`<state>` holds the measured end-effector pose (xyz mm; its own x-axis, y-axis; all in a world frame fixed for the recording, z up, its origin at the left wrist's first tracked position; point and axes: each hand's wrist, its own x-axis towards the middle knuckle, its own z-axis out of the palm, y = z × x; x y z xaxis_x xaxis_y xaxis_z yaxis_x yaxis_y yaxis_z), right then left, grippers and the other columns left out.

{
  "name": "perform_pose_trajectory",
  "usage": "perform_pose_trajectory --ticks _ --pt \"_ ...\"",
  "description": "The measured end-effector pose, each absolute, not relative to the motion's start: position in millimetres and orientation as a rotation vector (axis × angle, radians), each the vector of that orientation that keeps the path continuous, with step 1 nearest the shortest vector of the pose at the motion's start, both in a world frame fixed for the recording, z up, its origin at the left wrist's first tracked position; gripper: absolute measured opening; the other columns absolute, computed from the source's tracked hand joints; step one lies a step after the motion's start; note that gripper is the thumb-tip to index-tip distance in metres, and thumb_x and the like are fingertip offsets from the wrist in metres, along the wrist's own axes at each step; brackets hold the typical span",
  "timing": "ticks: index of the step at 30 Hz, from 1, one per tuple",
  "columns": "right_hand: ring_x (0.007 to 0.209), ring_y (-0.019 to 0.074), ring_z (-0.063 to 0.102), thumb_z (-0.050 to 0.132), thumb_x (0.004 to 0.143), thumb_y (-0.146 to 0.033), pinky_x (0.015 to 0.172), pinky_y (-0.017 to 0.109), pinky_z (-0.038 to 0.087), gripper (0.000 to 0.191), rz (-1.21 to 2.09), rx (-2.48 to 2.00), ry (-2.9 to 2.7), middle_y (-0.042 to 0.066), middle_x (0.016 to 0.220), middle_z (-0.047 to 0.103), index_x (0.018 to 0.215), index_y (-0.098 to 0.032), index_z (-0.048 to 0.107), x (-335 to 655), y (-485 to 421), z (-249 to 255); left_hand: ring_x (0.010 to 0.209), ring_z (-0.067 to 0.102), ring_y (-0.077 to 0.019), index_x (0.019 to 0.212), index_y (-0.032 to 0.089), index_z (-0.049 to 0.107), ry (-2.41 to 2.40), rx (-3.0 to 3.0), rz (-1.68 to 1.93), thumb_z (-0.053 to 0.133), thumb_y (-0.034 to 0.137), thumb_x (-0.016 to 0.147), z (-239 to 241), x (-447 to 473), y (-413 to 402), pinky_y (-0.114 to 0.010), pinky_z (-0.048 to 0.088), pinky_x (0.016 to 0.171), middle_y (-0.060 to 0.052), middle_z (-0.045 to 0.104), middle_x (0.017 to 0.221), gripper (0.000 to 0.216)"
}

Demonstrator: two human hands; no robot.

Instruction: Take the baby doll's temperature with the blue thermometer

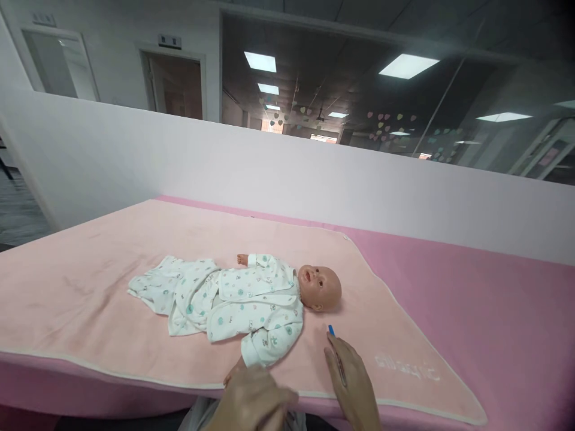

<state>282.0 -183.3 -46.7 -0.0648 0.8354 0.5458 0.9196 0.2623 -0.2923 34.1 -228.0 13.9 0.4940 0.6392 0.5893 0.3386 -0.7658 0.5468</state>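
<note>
A baby doll (251, 299) in a white patterned sleepsuit lies on its back on a peach blanket (90, 281), head (320, 288) to the right. My left hand (251, 400) curls around the doll's near hand at the sleeve cuff by the blanket's front edge. My right hand (354, 383) rests flat on the blanket just right of the doll, fingers together, with a thin pen-like stick (335, 350) with a blue tip lying along the fingers.
The blanket covers a pink padded table (494, 299) that runs off to the right. A white partition wall (269, 167) stands close behind it, with dark glass windows above. White printing (406, 366) marks the blanket near my right hand.
</note>
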Motion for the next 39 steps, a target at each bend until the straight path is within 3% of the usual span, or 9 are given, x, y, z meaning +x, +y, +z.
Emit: perform_pose_trajectory --ticks 3,7,11,16,21,26,29,34,39 --pt "0.107 0.0241 0.053 0.034 0.088 -0.028 0.085 0.039 0.048 0.036 -0.231 -1.633 -1.984 0.006 0.116 0.059 0.116 -0.019 0.055 290 -177 -62 0.066 0.056 -0.0166 0.091 0.019 0.065 0.828 2.329 1.260 0.041 0.021 0.086 40 45 -168 -0.030 0.044 0.065 -0.006 0.064 0.068 0.025" --pt "0.112 0.0219 0.050 0.026 0.081 -0.007 0.085 0.037 0.048 0.050 -0.236 -1.660 -2.138 0.000 0.121 0.055 0.119 -0.026 0.054 295 -167 -59 0.078 0.059 -0.0167 0.095 0.020 0.066 1.090 2.086 1.317 0.043 0.024 0.084 59 61 -86 -0.026 0.044 0.071 -0.004 0.067 0.087 0.025" --pt "0.112 0.0217 0.050 0.030 0.076 -0.003 0.084 0.035 0.048 0.056 -0.275 -1.650 -2.253 -0.001 0.123 0.053 0.122 -0.028 0.051 306 -159 -56 0.080 0.059 -0.0181 0.092 0.018 0.067 1.127 2.021 1.095 0.047 0.031 0.081 46 65 -44 -0.027 0.044 0.073 -0.005 0.066 0.091 0.027" --pt "0.103 0.0220 0.056 0.030 0.065 0.004 0.079 0.034 0.049 0.065 -0.496 -1.560 -2.179 0.003 0.111 0.061 0.118 -0.024 0.054 311 -158 -49 0.092 0.057 -0.0195 0.093 0.017 0.067 1.054 1.896 1.050 0.042 0.035 0.083 29 57 -39 -0.027 0.042 0.082 -0.005 0.066 0.098 0.032" --pt "0.082 0.0188 0.059 0.031 0.072 0.000 0.073 0.030 0.047 0.047 -0.557 -1.381 -1.962 0.008 0.087 0.065 0.105 -0.018 0.059 260 -140 -12 0.082 0.058 -0.0190 0.090 0.018 0.069 1.094 2.009 0.991 0.046 0.033 0.080 27 56 -39 -0.027 0.042 0.074 -0.004 0.067 0.091 0.029" --pt "0.058 0.0134 0.052 0.037 0.076 -0.008 0.051 0.022 0.038 0.028 -0.388 -1.310 -2.026 0.004 0.068 0.060 0.084 -0.020 0.061 195 -102 18 0.071 0.058 -0.0167 0.082 0.016 0.069 1.105 2.015 1.021 0.050 0.029 0.076 27 58 -40 -0.025 0.042 0.067 -0.004 0.067 0.079 0.023" --pt "0.054 0.0115 0.049 0.039 0.076 -0.011 0.049 0.021 0.034 0.022 -0.297 -1.285 -1.927 0.002 0.062 0.056 0.075 -0.018 0.060 183 -89 14 0.067 0.058 -0.0158 0.080 0.015 0.067 1.067 1.932 1.030 0.049 0.028 0.077 28 57 -41 -0.024 0.041 0.063 -0.003 0.066 0.073 0.023" --pt "0.048 0.0091 0.044 0.040 0.081 -0.016 0.050 0.021 0.037 0.020 -0.136 -1.211 -1.649 0.001 0.060 0.055 0.080 -0.015 0.060 181 -85 -11 0.062 0.056 -0.0145 0.079 0.012 0.065 0.957 1.755 1.093 0.052 0.028 0.076 30 57 -41 -0.022 0.040 0.058 -0.002 0.064 0.065 0.021" --pt "0.046 0.0086 0.044 0.044 0.084 -0.022 0.050 0.021 0.041 0.018 -0.118 -1.204 -1.510 0.001 0.059 0.058 0.085 -0.015 0.060 179 -84 -20 0.071 0.059 -0.0177 0.087 0.010 0.068 0.880 1.624 1.094 0.059 0.029 0.073 31 56 -43 -0.025 0.044 0.063 -0.007 0.068 0.077 0.026"
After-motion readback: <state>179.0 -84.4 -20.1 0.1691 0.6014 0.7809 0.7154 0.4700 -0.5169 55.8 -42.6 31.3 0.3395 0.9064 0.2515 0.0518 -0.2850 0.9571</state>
